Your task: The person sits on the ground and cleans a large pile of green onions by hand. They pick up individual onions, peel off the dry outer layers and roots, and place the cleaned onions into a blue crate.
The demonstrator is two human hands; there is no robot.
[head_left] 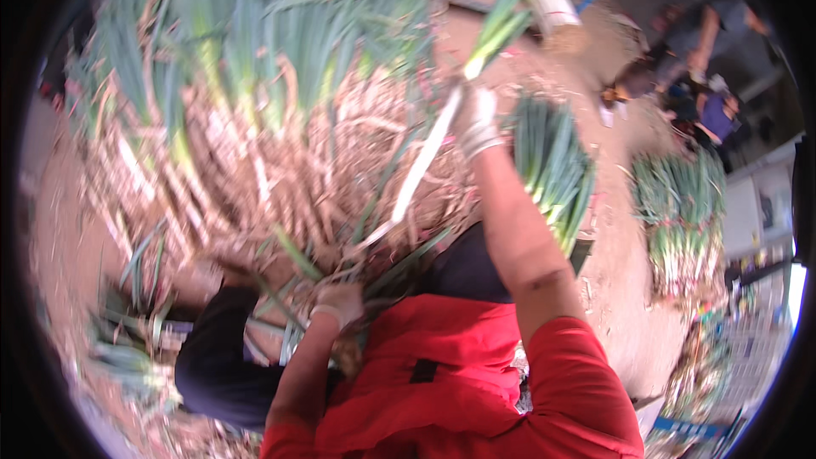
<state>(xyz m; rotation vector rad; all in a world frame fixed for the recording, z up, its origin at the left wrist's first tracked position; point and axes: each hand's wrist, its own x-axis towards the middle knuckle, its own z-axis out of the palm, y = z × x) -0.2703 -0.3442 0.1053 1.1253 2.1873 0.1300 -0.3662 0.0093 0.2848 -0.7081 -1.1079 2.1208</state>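
Observation:
My right hand (478, 120), in a pale work glove, is raised ahead of me and grips a long green onion (426, 156) near where its white shank turns green. The leaves point up and away; the root end slants down towards my lap. Low in front of my body is my gloved left hand (339, 303), its fingers curled among loose leaves and dry skins. Blur hides whether it holds any of them. Beyond, a large heap of unpeeled green onions (255, 134) stands with soil-brown shanks and roots towards me.
A bundle of green onions (551, 166) lies right of my forearm, and a white-stemmed bundle (554, 9) is farther ahead. More tied bundles (685, 223) stand at right. Other people (692, 51) are at upper right. Leaf scraps (121, 357) litter the floor at left.

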